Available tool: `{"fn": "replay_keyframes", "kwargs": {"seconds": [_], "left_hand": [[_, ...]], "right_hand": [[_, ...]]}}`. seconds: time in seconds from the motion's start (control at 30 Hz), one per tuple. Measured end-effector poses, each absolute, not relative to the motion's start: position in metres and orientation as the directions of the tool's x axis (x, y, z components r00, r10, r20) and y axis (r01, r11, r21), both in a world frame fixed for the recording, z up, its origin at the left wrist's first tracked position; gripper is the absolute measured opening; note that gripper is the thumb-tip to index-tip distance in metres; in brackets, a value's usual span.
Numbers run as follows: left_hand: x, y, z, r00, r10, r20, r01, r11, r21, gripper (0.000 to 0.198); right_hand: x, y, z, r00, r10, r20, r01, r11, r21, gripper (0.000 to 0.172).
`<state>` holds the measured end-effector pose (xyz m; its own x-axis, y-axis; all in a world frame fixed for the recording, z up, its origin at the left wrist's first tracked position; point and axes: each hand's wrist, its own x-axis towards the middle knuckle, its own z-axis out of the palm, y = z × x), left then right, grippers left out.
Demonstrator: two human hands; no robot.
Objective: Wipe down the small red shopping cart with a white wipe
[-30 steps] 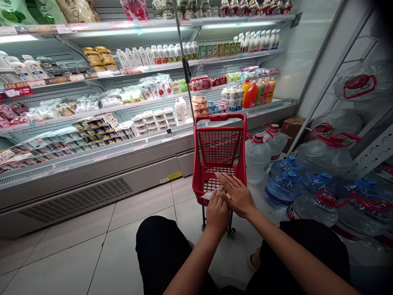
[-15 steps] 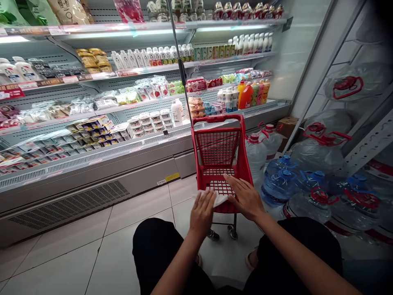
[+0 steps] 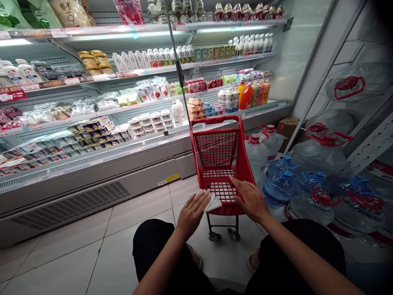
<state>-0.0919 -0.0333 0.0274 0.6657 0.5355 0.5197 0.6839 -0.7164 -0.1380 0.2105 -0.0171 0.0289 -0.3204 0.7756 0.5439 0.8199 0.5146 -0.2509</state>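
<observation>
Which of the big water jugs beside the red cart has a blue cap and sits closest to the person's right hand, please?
The blue-capped jug just right of the right hand; the jugs behind it beside the red cart have red caps.

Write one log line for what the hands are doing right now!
left hand: flat on white cloth at red cart edge | right hand: flat on cart mesh | water jugs beside

Almost nothing is legible. Two large characters stand on a beige bag (image 3: 71,10) at the top left of the frame, too blurred to read. The price strips (image 3: 63,32) on the shelf edges and a yellow sticker (image 3: 175,177) on the cooler base show only smears.
</observation>
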Motion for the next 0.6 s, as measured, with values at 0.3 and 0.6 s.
{"fn": "replay_keyframes", "kwargs": {"seconds": [0.3,0.6], "left_hand": [[-0.111,0.058,0.059,0.571,0.683,0.455,0.745,-0.664,0.061,0.047],[-0.077,0.028,0.035,0.612,0.568,0.551,0.627,-0.772,0.1,0.039]], "right_hand": [[0.202,-0.015,0.032,-0.352,0.77,0.532,0.812,0.534,-0.236,0.066],[0.209,-0.003,0.024,-0.157,0.873,0.461,0.941,0.275,-0.2,0.067]]}}
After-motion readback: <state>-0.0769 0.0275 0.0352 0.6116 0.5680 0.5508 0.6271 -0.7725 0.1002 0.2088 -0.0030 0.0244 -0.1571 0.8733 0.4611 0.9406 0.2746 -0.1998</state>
